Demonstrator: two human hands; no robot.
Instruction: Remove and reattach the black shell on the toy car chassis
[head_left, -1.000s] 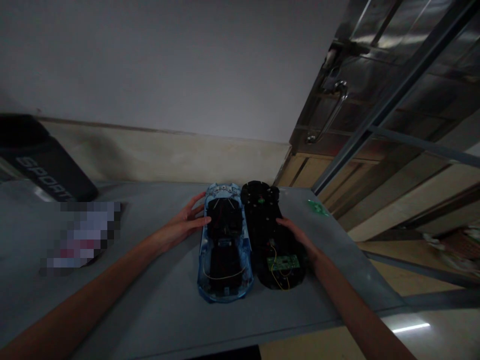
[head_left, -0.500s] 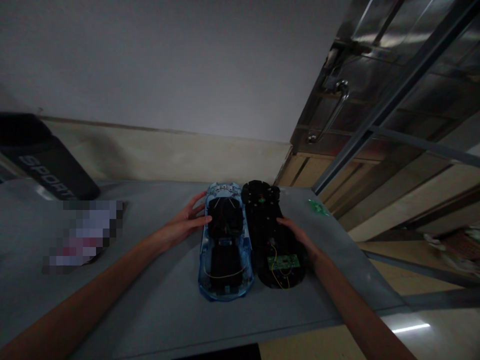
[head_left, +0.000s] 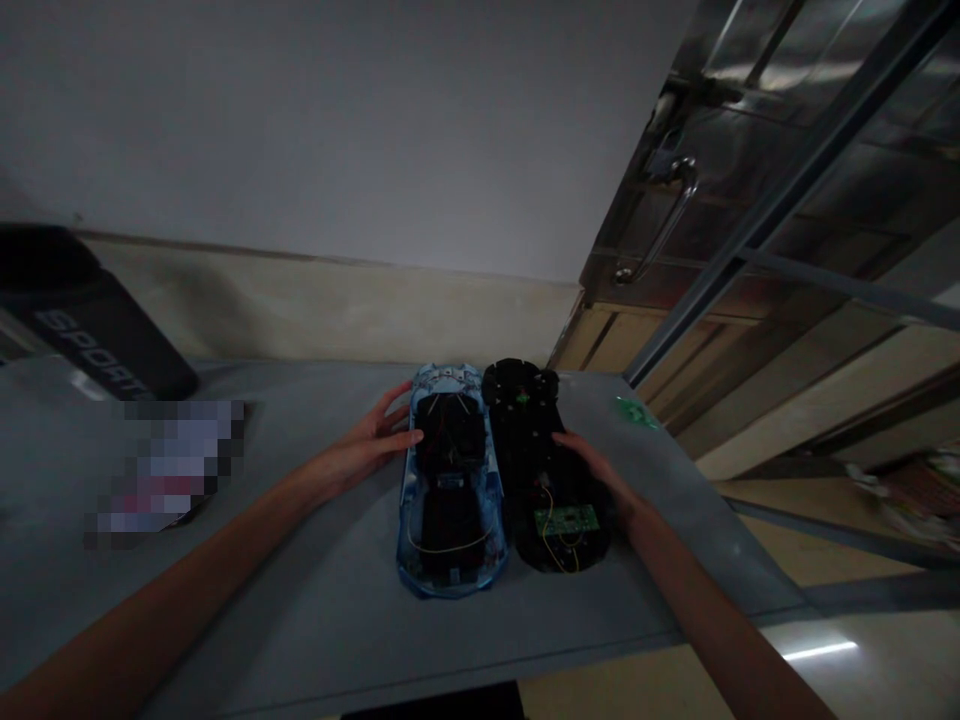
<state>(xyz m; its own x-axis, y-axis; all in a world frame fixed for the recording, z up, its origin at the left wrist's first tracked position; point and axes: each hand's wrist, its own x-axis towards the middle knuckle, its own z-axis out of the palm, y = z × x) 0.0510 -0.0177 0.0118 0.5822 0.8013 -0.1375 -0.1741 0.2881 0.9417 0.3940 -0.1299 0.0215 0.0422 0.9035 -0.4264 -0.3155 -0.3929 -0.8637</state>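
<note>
A blue toy car body shell (head_left: 450, 482) lies upturned on the grey tabletop (head_left: 315, 590), its dark inside and a thin loose wire showing. My left hand (head_left: 371, 437) grips its left edge, with the thumb over the rim and the fingers along the outer side. Right beside the shell lies a black toy car chassis (head_left: 525, 440). It carries a green circuit board (head_left: 568, 520) and yellow wires near its close end. Around the chassis's right side is my right hand (head_left: 596, 465); some of its fingers are hidden.
A small green bag (head_left: 636, 412) lies toward the table's right edge. At the left stands a dark bottle marked SPORT (head_left: 105, 330), near a blurred-out packet (head_left: 176, 470). A wall (head_left: 337, 150) rises behind, and a metal frame post (head_left: 705, 275) borders the right side.
</note>
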